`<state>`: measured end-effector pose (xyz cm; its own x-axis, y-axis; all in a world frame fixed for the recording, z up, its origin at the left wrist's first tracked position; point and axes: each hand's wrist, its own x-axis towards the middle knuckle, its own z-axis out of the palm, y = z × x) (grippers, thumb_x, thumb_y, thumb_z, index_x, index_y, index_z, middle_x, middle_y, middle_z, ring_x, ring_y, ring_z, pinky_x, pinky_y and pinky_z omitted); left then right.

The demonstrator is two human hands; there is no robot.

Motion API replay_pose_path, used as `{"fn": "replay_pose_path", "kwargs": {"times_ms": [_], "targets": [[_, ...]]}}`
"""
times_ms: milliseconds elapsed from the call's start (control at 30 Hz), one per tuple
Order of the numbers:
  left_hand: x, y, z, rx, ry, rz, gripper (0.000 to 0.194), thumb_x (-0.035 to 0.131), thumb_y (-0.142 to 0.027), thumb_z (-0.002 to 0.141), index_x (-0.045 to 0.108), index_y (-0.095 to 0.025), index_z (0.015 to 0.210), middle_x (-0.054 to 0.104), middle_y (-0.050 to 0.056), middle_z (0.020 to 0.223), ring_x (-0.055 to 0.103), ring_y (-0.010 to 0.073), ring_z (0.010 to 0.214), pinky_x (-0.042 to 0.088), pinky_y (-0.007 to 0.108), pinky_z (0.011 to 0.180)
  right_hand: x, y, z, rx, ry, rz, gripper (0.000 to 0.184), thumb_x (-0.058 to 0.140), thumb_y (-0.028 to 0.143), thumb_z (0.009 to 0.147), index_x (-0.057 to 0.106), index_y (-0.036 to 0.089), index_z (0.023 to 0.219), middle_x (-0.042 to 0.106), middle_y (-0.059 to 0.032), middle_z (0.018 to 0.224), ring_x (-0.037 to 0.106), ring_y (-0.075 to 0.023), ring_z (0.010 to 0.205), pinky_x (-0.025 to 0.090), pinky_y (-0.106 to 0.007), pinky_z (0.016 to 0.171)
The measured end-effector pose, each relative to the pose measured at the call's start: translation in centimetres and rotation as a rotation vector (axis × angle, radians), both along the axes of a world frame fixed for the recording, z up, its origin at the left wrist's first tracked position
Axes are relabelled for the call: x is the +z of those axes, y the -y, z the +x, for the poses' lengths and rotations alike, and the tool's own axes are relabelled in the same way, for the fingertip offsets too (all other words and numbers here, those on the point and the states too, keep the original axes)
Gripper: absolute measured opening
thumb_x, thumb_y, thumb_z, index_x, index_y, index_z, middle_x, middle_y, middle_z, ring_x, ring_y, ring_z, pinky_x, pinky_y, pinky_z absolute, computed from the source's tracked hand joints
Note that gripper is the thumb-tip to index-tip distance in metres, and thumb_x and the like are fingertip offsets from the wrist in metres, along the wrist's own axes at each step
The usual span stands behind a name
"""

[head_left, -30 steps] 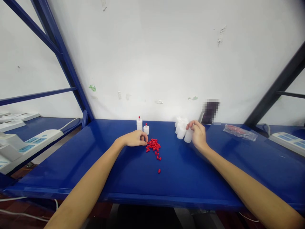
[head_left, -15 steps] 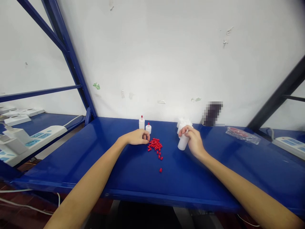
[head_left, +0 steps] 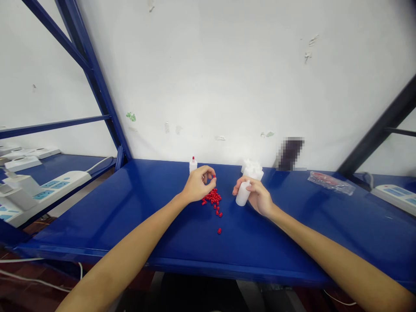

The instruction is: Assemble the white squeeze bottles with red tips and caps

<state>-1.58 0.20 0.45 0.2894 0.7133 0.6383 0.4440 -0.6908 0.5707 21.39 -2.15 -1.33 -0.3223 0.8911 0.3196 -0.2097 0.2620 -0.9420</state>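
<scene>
Head view: the left hand (head_left: 197, 185) pinches a red cap (head_left: 214, 176) by the red pile (head_left: 212, 197); the right hand (head_left: 261, 198) holds a tipped white bottle (head_left: 242, 195).

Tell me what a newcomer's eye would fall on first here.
Probably the red caps, bright on the blue table, mostly heaped near the left hand, which pinches one cap. Next, the white bottle tilted in the right hand, in front of more white bottles.
</scene>
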Motion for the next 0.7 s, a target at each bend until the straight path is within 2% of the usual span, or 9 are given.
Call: {"fn": "replay_pose_path", "kwargs": {"times_ms": [200, 300, 500, 700], "targets": [[0.2, 1.8, 2.3, -0.107, 0.076, 0.105, 0.008, 0.059, -0.018, 0.080, 0.059, -0.017, 0.088, 0.063, 0.000, 0.081, 0.056, 0.0081, 0.060, 0.043, 0.021, 0.056, -1.0, -0.2, 0.2, 0.046, -0.031, 0.009, 0.019, 0.056, 0.026, 0.072, 0.066, 0.017, 0.086, 0.064, -0.0075, 0.095, 0.065, -0.0222, 0.073, 0.053, -0.038, 0.070], [0.3, 2.4, 2.8, -0.144, 0.099, 0.076, 0.009, 0.060, -0.016, 0.080, 0.061, -0.017, 0.089, 0.067, 0.001, 0.083, 0.060, 0.0087, 0.062, 0.044, 0.021, 0.055, -1.2, -0.2, 0.0, 0.069, -0.015, 0.040, 0.019, 0.055, 0.029, 0.075, 0.067, 0.017, 0.084, 0.065, -0.0069, 0.088, 0.063, -0.0216, 0.073, 0.051, -0.034, 0.068], [0.6, 3.6, 3.9, -0.116, 0.185, 0.007, 0.012, 0.067, -0.017, 0.080, 0.070, -0.017, 0.091, 0.072, 0.001, 0.077, 0.064, 0.0114, 0.065, 0.045, 0.022, 0.056, -1.2, 0.0, -0.5, 0.134, -0.035, 0.020, 0.018, 0.053, 0.027, 0.077, 0.065, 0.017, 0.086, 0.067, -0.0060, 0.079, 0.061, -0.0210, 0.068, 0.047, -0.032, 0.064], [0.8, 4.4, 4.9, -0.146, 0.280, -0.065, 0.013, 0.071, -0.026, 0.081, 0.072, -0.017, 0.089, 0.072, 0.004, 0.075, 0.065, 0.0130, 0.064, 0.048, 0.023, 0.055, -1.1, 0.6, -0.6, 0.073, 0.072, 0.117, 0.016, 0.054, 0.029, 0.082, 0.064, 0.017, 0.086, 0.068, -0.0045, 0.073, 0.063, -0.0214, 0.067, 0.047, -0.032, 0.065]]}}
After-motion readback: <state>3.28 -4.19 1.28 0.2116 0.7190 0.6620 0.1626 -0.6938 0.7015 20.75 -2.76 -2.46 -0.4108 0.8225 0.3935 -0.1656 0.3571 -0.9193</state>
